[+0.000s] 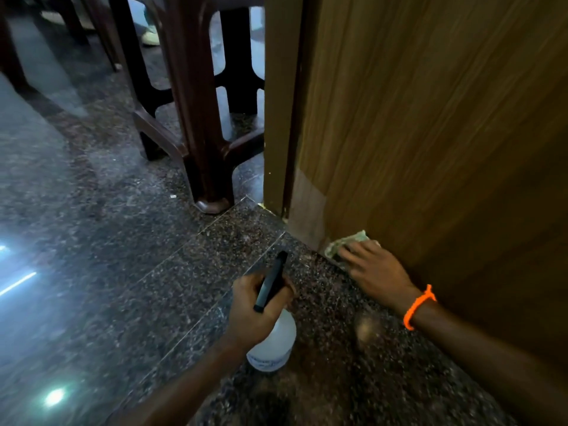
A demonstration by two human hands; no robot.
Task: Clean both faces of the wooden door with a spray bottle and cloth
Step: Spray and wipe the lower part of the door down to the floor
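Observation:
The brown wooden door (430, 118) fills the right side, its bottom edge meeting the dark granite floor. My right hand (373, 267), with an orange band on the wrist, presses a pale green cloth (344, 241) flat against the door's lowest corner. Most of the cloth is hidden under the fingers. My left hand (255, 309) grips the neck of a clear spray bottle (272, 345) with a black trigger head pointing up and away, held low over the floor to the left of the door.
A dark brown plastic chair (196, 118) stands just left of the door frame (276, 103), its leg near the threshold. More furniture legs stand at the far left. The speckled granite floor (107, 256) is glossy with light reflections. A shoe shows at the top.

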